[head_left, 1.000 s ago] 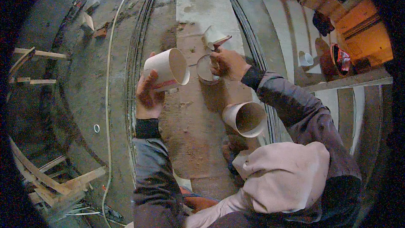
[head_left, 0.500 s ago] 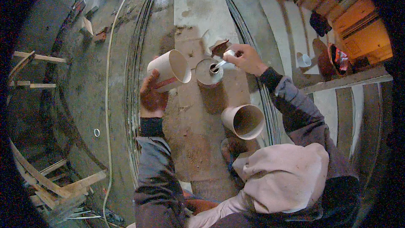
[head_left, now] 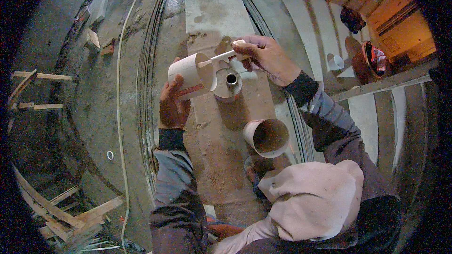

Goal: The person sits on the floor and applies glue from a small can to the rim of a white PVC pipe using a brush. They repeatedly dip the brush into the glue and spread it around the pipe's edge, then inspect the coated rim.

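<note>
We are observing left hand [head_left: 174, 109] gripping off-white, hollow plastic cylinder [head_left: 186, 73]; right hand [head_left: 272, 60] pinching slim, white-handled brush [head_left: 223, 56].

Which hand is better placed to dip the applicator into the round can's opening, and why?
Probably the right hand: it holds the white applicator and is near the round can. The left hand is occupied gripping the pale pipe.

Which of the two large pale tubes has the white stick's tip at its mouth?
The tube in the left hand; the right hand holds the stick. The other tube, lower right, is unheld.
</note>
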The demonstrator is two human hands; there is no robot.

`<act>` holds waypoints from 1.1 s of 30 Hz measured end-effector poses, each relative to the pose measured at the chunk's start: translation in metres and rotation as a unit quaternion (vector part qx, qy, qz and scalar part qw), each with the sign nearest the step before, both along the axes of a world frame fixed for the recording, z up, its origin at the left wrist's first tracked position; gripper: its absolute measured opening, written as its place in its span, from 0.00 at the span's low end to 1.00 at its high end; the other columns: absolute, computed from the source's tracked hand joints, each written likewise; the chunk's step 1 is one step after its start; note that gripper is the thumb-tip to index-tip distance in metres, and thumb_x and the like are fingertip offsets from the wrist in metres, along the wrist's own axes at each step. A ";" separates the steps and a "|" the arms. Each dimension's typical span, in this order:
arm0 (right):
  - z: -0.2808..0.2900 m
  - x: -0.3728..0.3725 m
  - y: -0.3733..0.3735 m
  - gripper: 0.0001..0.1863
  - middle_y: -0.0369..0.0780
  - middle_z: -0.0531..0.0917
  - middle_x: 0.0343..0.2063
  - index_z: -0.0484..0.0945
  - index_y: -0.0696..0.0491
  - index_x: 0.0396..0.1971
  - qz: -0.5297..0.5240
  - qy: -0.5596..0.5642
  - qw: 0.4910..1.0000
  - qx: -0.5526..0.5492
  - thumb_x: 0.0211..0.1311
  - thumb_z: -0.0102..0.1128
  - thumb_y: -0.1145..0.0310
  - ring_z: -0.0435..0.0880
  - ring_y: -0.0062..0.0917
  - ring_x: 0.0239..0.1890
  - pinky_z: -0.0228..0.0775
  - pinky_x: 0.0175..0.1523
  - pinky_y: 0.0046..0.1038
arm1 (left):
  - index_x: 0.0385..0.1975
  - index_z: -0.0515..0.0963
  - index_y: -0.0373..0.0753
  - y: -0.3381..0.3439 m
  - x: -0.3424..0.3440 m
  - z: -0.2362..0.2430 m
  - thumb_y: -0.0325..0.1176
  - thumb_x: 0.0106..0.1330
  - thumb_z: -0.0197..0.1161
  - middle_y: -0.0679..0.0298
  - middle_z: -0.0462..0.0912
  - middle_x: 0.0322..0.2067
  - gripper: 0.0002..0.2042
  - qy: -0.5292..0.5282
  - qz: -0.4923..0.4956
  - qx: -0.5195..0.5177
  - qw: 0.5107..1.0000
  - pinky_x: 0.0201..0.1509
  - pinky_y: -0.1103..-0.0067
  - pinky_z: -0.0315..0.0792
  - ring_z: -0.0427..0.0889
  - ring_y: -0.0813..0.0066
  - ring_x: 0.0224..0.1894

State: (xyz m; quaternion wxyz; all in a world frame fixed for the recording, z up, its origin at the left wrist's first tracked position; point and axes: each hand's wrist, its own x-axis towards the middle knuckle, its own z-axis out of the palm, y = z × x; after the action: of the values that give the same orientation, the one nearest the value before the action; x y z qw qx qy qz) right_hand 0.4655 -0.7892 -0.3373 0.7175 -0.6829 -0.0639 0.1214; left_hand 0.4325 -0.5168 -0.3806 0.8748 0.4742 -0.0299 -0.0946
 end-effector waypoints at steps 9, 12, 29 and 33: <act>0.006 -0.006 -0.003 0.17 0.30 0.80 0.28 0.82 0.56 0.44 0.091 -0.033 0.994 -0.049 0.68 0.63 0.56 0.75 0.10 0.26 0.64 0.26 0.15 | 0.69 0.61 0.36 -0.002 0.003 0.014 0.42 0.66 0.67 0.54 0.75 0.58 0.35 -0.014 0.008 0.043 0.999 0.59 0.62 0.78 0.78 0.58 0.57; 0.008 -0.003 -0.004 0.17 0.30 0.80 0.27 0.82 0.56 0.44 0.119 -0.060 0.985 -0.113 0.66 0.67 0.58 0.74 0.10 0.26 0.63 0.25 0.16 | 0.69 0.60 0.35 0.002 0.002 0.016 0.42 0.66 0.67 0.54 0.74 0.58 0.36 -0.023 -0.004 0.047 0.999 0.58 0.60 0.79 0.78 0.57 0.58; 0.029 0.011 0.007 0.22 0.41 0.80 0.34 0.82 0.49 0.48 -0.016 -0.514 0.816 -0.264 0.52 0.77 0.66 0.81 0.27 0.29 0.76 0.34 0.27 | 0.66 0.68 0.37 -0.004 -0.003 0.026 0.34 0.61 0.68 0.59 0.80 0.54 0.31 -0.076 -0.028 -0.005 0.997 0.52 0.70 0.80 0.80 0.61 0.57; 0.027 0.003 0.009 0.27 0.43 0.81 0.38 0.81 0.48 0.52 -0.041 -0.534 0.806 -0.252 0.50 0.78 0.66 0.83 0.30 0.34 0.77 0.37 0.28 | 0.64 0.71 0.38 -0.001 -0.007 0.024 0.35 0.64 0.67 0.61 0.80 0.56 0.27 -0.084 0.020 0.136 0.987 0.46 0.71 0.81 0.81 0.61 0.56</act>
State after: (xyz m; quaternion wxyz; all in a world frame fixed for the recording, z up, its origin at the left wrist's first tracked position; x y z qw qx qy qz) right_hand 0.4684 -0.7799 -0.3104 0.3770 -0.7988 -0.3761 -0.2801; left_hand 0.4253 -0.5178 -0.3567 0.7982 0.5956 -0.0807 -0.0400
